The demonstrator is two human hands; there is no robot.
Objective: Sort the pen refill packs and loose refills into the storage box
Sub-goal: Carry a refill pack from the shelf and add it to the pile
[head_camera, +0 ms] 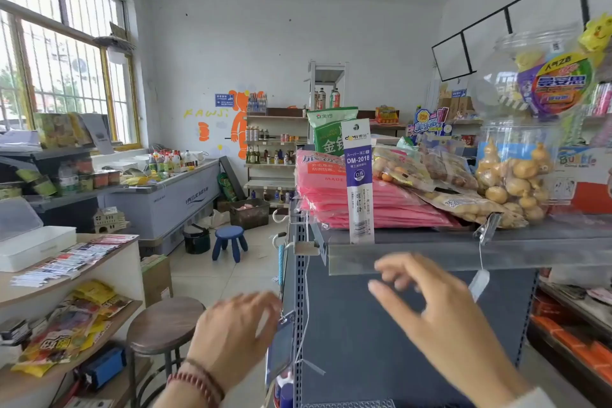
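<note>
A tall white-and-purple pen refill pack point(359, 182) marked DM-2018 stands upright on the edge of a grey shelf point(430, 252), leaning against a pink stack. My right hand point(427, 305) hovers below that shelf edge, fingers loosely spread, holding nothing. My left hand point(231, 338), with a bead bracelet on the wrist, is lower and to the left, near a hanging blue card point(281, 348); its fingers hold nothing that I can see. Several refill packs point(66, 262) lie fanned out on the wooden counter at left, next to a white storage box point(33, 247).
Pink packets point(364, 202), snack bags and clear plastic jars point(516, 156) crowd the grey shelf. A round wooden stool point(165, 321) stands between counter and shelf rack. A blue stool point(229, 240) and a chest freezer point(172, 195) sit farther back on the tiled floor.
</note>
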